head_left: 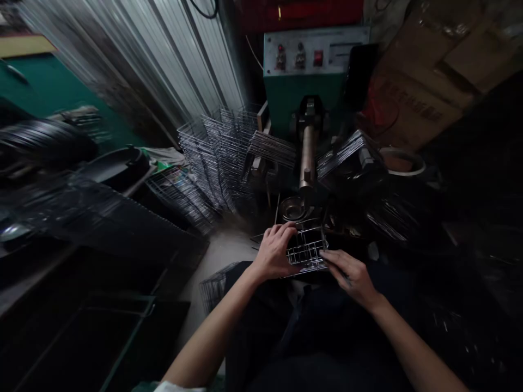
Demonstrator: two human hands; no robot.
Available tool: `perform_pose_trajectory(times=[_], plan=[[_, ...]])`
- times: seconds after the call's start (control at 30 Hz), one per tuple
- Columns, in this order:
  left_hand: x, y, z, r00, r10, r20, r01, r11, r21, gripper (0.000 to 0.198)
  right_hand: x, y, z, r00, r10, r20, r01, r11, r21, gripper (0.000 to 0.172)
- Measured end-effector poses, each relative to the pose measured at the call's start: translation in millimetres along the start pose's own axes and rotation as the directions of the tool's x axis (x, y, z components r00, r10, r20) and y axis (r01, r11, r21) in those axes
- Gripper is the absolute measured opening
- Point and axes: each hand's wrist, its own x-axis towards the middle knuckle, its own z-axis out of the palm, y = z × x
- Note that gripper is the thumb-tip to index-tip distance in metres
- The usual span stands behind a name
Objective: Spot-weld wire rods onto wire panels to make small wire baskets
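A small wire rack [304, 251] of shiny crossed rods is held above my lap, in front of the machine. My left hand [275, 251] is closed on its left side, fingers over the upper rods and thumb low. At the right edge, my right hand [347, 272] pinches the rack between thumb and fingers. Just beyond the rack stands the machine's copper-coloured electrode arm [308, 158], pointing down toward me. Under that arm lies a round metal dish [293, 208].
Stacked wire baskets [220, 152] stand left of the machine. Bundles of wire pieces [272, 148] sit on both sides of the arm. The control panel [316, 51] has switches and a red button. Cardboard boxes [425, 92] are at right, a dark bin [118, 163] at left.
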Motion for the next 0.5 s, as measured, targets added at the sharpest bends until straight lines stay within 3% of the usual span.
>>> perform_pose_trajectory(times=[0.23, 0.5], plan=[[4.8, -25.9, 22.7, 0.999, -0.035, 0.004, 0.035, 0.998, -0.059, 0.070, 5.1, 21.7, 25.7, 0.996, 0.031, -0.086, -0.030, 0.999, 0.014, 0.047], [6.6, -39.7, 28.7, 0.998, -0.061, -0.030, 0.058, 0.993, -0.106, 0.073, 13.1, 32.1, 35.0, 0.995, -0.014, -0.103, 0.013, 1.000, -0.018, 0.053]])
